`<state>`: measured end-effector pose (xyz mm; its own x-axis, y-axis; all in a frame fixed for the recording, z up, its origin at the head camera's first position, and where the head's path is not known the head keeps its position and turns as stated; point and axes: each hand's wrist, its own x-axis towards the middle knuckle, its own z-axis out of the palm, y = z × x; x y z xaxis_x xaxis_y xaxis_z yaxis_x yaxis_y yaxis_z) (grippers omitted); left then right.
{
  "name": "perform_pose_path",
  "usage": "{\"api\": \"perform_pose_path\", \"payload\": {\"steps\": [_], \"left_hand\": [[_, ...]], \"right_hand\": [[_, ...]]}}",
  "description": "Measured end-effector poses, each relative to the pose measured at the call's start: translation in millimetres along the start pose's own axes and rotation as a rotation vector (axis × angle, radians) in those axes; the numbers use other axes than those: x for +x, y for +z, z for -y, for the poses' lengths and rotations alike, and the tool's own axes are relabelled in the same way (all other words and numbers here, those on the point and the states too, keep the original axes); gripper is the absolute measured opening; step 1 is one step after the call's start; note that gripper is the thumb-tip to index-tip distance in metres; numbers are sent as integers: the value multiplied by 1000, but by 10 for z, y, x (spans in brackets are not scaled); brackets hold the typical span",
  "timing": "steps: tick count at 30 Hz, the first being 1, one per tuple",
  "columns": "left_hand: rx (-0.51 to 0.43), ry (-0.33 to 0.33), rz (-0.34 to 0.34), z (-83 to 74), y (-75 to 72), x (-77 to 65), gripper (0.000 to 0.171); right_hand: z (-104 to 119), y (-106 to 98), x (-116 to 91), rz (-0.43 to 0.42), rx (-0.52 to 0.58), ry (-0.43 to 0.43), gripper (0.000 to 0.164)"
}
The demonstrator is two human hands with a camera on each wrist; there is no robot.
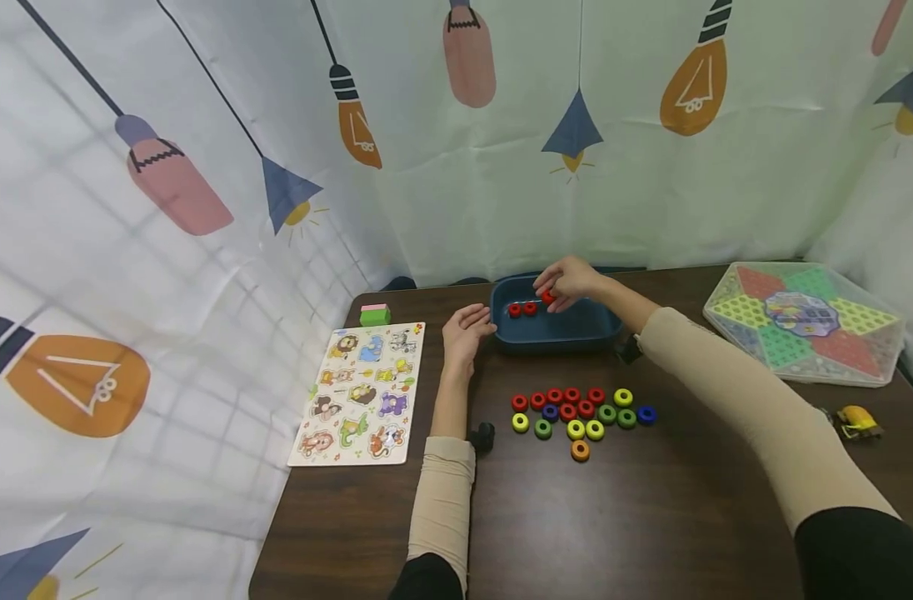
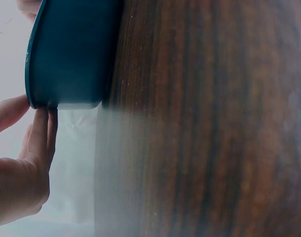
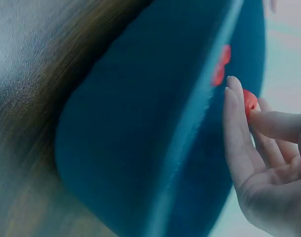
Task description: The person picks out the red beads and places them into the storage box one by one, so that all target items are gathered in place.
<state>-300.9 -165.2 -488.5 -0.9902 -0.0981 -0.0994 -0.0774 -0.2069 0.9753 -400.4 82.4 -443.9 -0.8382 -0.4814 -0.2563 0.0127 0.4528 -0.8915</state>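
Note:
My right hand (image 1: 571, 280) is above a dark blue tub (image 1: 554, 342) and pinches a red ring (image 3: 249, 101) between thumb and fingers. Two other red rings (image 1: 522, 309) lie side by side on the tub's floor, left of that hand. At the tub's left end is my left hand (image 1: 466, 333). The left wrist view shows its fairly straight fingers (image 2: 40, 133) touching the tub's end wall, with the thumb at the rim. Loose rings lie on the table in front of the tub: red (image 1: 568, 412), yellow (image 1: 576, 430), green (image 1: 626, 418), blue (image 1: 647, 415) and orange (image 1: 580, 451).
An animal puzzle board (image 1: 362, 396) lies to the left, with a pink and green block (image 1: 375, 315) behind it. A clear box with a star-patterned board (image 1: 801, 321) occupies the back right. Near the right sleeve sits a small yellow toy (image 1: 858, 422). A patterned curtain (image 1: 494, 192) hangs behind the table.

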Motion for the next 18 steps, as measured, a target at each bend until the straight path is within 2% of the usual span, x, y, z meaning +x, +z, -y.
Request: {"api": "perform_pose_path", "payload": {"steps": [4,8,13,18], "left_hand": [[3,5,27,-61,18,-51,54],[-2,7,42,-46,17,-31,58],[-16,14,12,71,-9,41,60],[4,45,-22,144,-10,76,58]], "right_hand": [[-175,9,123,-14,4,26,40],[-277,48,200,-13,2,60,42],[-338,109,245,21,66,59,48],[-325,116,189,46,76,16,47]]}}
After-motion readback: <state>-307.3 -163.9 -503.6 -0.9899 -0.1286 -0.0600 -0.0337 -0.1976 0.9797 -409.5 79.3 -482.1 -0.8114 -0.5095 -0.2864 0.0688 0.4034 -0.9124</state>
